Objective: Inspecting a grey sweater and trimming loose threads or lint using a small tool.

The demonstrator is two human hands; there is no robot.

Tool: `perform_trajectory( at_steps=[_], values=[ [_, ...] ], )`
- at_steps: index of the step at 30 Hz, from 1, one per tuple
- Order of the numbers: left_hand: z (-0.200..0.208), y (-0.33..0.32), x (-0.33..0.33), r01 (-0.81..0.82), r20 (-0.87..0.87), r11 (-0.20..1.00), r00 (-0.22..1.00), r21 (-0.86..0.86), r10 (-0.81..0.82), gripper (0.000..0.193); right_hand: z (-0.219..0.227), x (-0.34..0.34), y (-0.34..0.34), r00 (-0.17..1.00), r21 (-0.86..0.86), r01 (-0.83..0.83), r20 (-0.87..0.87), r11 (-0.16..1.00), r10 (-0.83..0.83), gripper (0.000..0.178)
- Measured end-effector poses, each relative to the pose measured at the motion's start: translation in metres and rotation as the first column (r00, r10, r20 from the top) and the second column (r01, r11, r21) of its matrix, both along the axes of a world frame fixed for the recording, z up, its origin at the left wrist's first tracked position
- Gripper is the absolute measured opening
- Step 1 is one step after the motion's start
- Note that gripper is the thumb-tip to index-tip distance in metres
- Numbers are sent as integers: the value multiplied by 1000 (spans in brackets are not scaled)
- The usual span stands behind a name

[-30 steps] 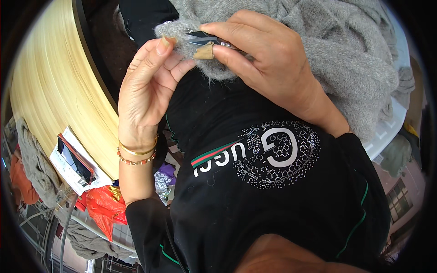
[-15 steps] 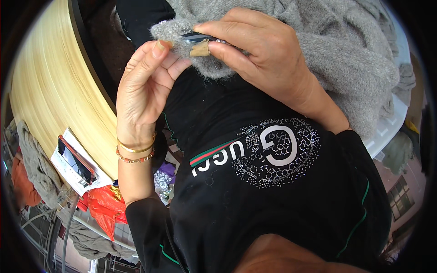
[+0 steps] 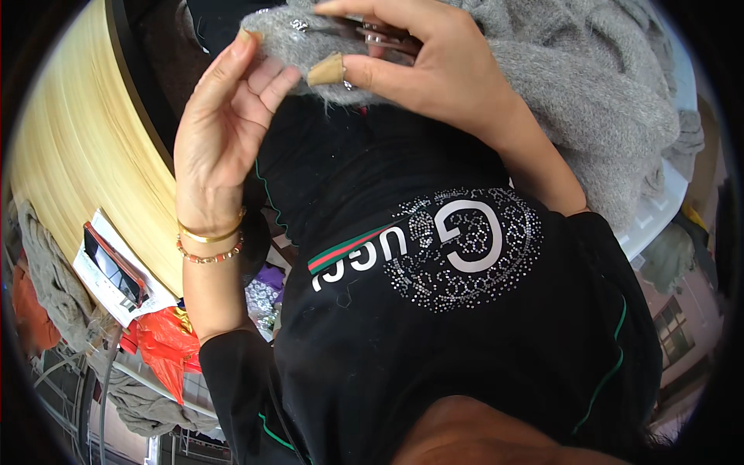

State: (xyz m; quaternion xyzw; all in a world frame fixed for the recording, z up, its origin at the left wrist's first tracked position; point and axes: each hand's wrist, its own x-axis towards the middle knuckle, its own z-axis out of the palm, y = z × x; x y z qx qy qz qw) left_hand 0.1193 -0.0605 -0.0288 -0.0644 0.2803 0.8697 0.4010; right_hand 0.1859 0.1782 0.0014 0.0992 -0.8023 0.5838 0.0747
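Against the top edge, my left hand [image 3: 221, 120] pinches the edge of a fuzzy grey knit piece [image 3: 271, 46] between thumb and fingers. My right hand [image 3: 446, 70] is closed around a dark pair of small scissors or thread snips [image 3: 349, 29], whose blades point left across the knit. Motion blurs the tool, so I cannot tell whether its blades are apart. A tan wrap [image 3: 325, 70] covers my right thumb tip, which presses the knit's near side. Small shiny silvery bits [image 3: 298, 25] sit on the knit by the blades.
A bulky grey knit heap [image 3: 577, 101] lies over a pale plastic tub [image 3: 655, 221] at right. To the left curves a wood-grain table [image 3: 77, 132], with a phone [image 3: 115, 263] on papers. Below it are a red plastic bag [image 3: 164, 341] and more grey knitwear [image 3: 58, 271].
Both hands have shifted up and left with the knit. The right hand has turned, so the blades show less plainly, and more silvery bits show on the knit.
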Motion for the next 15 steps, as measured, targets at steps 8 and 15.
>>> perform_trajectory(
  at_steps=[8,15],
  values=[
    [-1,7,3,-19,-80,991,997,-136,9,25,-28,-17,-5,870,-534,-52,390,844,301,19],
    [7,26,23,96,-216,843,945,-529,-243,40,-15,-26,7,897,-327,14,422,945,133,18]
  ],
)
